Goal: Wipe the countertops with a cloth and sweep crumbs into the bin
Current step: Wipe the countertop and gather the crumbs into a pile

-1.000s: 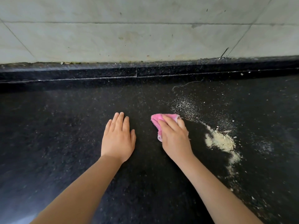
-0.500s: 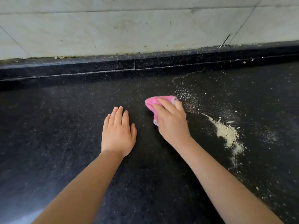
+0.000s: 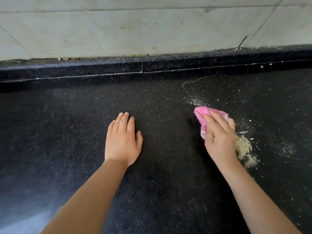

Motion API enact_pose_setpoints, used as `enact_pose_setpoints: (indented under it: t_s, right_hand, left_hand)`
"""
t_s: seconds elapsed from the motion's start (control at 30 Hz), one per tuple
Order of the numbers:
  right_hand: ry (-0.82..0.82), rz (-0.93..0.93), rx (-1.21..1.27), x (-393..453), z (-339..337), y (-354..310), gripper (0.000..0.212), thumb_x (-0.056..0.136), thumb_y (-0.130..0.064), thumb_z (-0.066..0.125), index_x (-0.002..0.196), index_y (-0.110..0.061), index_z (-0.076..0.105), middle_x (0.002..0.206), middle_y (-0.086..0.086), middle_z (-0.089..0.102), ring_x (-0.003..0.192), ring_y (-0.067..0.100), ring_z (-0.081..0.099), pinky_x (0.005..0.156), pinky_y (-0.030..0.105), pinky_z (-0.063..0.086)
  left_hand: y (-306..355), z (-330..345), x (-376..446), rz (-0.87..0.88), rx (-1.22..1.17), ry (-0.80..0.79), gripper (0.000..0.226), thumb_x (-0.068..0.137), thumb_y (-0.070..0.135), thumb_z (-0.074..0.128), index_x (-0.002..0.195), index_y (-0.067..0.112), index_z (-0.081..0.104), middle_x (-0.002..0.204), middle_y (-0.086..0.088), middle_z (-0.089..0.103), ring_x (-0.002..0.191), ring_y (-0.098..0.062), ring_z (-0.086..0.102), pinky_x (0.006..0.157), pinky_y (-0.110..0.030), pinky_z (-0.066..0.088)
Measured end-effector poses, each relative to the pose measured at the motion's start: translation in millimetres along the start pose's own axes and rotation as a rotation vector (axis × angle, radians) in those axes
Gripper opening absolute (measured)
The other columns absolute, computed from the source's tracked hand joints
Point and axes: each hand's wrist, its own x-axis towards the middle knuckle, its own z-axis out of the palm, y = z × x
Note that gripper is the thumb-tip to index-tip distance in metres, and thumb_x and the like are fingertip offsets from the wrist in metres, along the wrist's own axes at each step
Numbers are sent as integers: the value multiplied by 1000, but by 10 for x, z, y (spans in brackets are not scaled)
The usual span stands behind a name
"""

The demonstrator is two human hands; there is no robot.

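Observation:
My right hand (image 3: 219,141) holds a bunched pink cloth (image 3: 201,115) down on the black speckled countertop (image 3: 67,132). Its fingers lie over the cloth and its thumb is against the cloth's near edge. A pale heap of crumbs (image 3: 244,147) lies just right of that hand, touching its outer edge. Fine white dust (image 3: 194,100) is scattered just beyond the cloth. My left hand (image 3: 122,142) rests flat on the counter to the left, fingers together, holding nothing. No bin is in view.
A raised black ledge (image 3: 101,70) runs along the back of the counter below a pale tiled wall (image 3: 135,31). Loose specks trail toward the near right. A bright patch shows at the near left corner.
My right hand has slid the cloth to the right, up against the crumb heap. My left hand has stayed in place on the counter.

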Motion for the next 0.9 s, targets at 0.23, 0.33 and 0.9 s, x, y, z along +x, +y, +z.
enact_pose_setpoints:
  t_s: [0.23, 0.33, 0.9]
  right_hand:
    - [-192, -224, 22, 336, 467, -675, 26, 70, -2, 61, 95, -4, 68, 97, 9, 69, 82, 39, 59, 65, 42, 54]
    - [-278, -205, 16, 334, 465, -468, 38, 65, 3, 68, 101, -7, 67, 102, 7, 68, 86, 37, 58, 67, 40, 52]
    - [-503, -448, 203, 1342, 441, -245, 35, 84, -9, 38, 98, 1, 68, 107, 16, 67, 97, 28, 57, 79, 15, 21]
  left_hand:
    - [1, -24, 15, 27, 31, -29, 52, 82, 28, 34, 106, -10, 61, 113, -27, 61, 108, -43, 57, 90, -54, 40]
    - [-15, -3, 1, 32, 41, -11, 46, 82, 24, 42, 106, -10, 61, 113, -28, 60, 108, -44, 56, 90, -55, 38]
    - [241, 59, 606, -217, -42, 8, 52, 98, 29, 23, 144, 6, 13, 154, -8, 5, 142, -20, -5, 113, -32, -2]
